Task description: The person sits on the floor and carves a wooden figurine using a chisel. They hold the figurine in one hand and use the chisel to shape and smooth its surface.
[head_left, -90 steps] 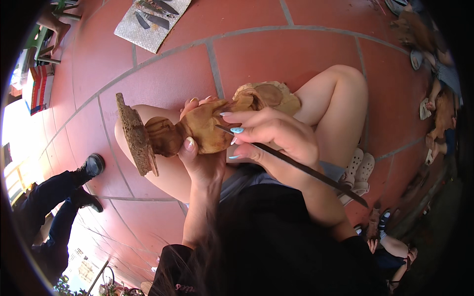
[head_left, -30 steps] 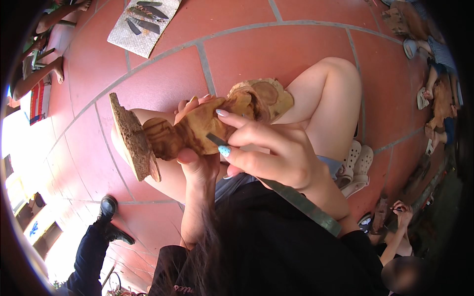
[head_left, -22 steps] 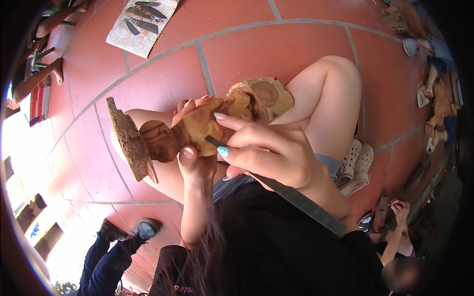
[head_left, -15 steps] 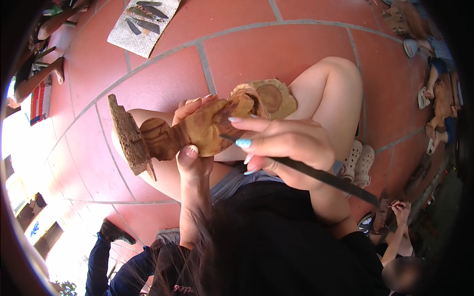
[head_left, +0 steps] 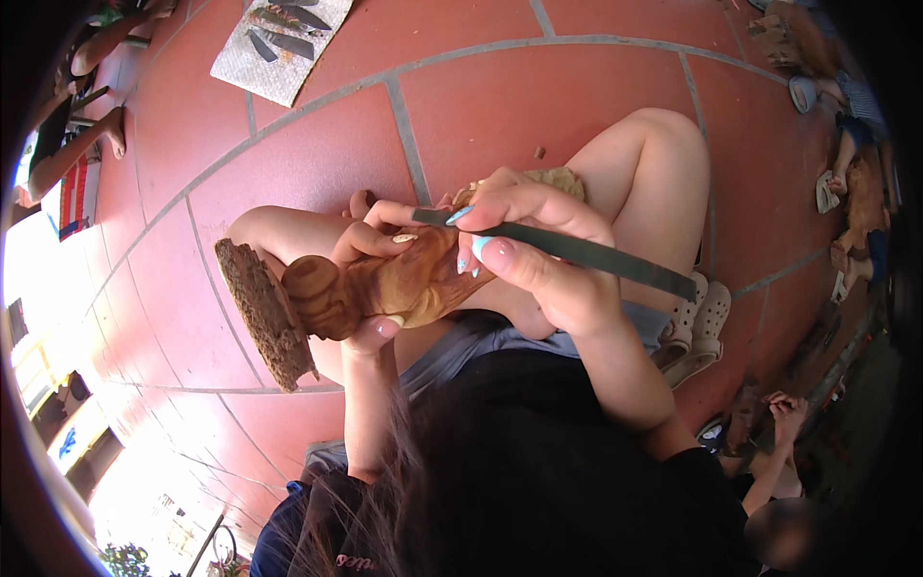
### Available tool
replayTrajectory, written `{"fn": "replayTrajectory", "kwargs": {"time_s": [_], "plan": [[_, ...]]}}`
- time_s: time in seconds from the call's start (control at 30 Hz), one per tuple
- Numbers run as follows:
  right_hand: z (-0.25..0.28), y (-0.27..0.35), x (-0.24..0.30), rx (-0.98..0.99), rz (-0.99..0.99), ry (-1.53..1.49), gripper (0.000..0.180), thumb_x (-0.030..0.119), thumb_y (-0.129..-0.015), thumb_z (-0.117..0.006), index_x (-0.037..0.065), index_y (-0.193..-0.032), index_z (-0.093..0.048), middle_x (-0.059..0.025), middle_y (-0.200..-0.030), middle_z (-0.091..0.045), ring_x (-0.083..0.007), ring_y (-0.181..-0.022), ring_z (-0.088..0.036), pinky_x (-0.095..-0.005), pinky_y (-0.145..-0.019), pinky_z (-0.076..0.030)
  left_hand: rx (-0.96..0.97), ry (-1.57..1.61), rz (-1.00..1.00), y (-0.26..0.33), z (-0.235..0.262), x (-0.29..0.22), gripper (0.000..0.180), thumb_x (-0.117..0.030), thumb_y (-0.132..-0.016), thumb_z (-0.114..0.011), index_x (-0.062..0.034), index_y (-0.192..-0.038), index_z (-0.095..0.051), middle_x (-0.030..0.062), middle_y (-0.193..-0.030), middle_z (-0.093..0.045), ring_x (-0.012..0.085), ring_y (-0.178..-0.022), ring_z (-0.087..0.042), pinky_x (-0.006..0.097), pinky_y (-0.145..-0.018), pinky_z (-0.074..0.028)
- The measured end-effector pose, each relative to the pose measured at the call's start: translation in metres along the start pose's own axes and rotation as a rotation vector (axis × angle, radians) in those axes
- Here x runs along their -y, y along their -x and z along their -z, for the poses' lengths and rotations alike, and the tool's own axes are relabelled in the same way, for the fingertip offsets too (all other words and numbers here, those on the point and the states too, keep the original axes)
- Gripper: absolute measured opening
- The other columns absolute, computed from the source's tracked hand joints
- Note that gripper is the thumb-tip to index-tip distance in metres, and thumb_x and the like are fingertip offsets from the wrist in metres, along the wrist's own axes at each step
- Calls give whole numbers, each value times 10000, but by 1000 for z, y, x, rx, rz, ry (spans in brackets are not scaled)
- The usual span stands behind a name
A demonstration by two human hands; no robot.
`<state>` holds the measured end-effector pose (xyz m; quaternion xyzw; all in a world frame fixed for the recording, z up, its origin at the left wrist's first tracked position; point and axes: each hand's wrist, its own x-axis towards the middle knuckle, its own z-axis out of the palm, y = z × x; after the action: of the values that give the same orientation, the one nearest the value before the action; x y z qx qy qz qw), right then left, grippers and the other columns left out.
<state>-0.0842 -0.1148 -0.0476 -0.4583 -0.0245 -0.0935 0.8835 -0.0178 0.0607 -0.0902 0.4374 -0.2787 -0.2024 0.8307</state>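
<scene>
A carved brown wooden piece (head_left: 418,293) with a rounded knob and a rough, bark-like end (head_left: 258,313) lies slanted over my lap. Wrapped about its middle is my left hand (head_left: 365,242), fingers over the far side and thumb on the near side. Between thumb and fingers my right hand (head_left: 556,207) grips a long, flat, dark blade-like tool (head_left: 639,271). One end of the tool lies over the carving's far edge, close to the left fingers. My right fingers partly hide the carving's right part.
On the red tiled floor (head_left: 490,96), a pale woven mat (head_left: 231,67) bears several dark blades (head_left: 284,43). A pair of light clogs (head_left: 709,327) stands to the right of my leg. Other people sit along both sides. A small brown chip (head_left: 539,152) lies beyond my lap.
My right hand has lifted the tool's end away from the carving's middle to its far edge. The carving has turned slightly, its rough end now nearer me. My left fingers have shifted on it.
</scene>
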Motion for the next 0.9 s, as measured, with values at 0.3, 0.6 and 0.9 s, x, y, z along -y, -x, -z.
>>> {"fn": "replayTrajectory", "kwargs": {"time_s": [0.3,0.6,0.9], "plan": [[-10,-5,-2,4,2,214,312,99,-960,-495,-71,-1221,-517,-102,-869,-576,-167,-786,-588,-272,-719,-490,116,-270,8,1,6,-18,616,-197,-631,-744,27,-1162,-528,281,-1203,-518,381,-1198,-471,479,-1078,-266],[9,-9,6,-77,-147,-163,167,78,-944,-528,-33,-1066,-551,-53,-762,-584,-99,-659,-559,-218,-608,-455,414,-282,-76,-18,17,-29,515,-118,-654,-788,12,-1098,-563,249,-1160,-517,385,-1140,-523,519,-1045,-295],[17,-7,11,-21,-247,10,169,98,-955,-479,-23,-1043,-555,-59,-704,-552,-106,-553,-508,-228,-512,-415,960,-413,-122,-47,38,-27,713,-123,-694,-806,5,-1259,-391,254,-1244,-349,348,-1056,-536,417,-957,-400]]}}
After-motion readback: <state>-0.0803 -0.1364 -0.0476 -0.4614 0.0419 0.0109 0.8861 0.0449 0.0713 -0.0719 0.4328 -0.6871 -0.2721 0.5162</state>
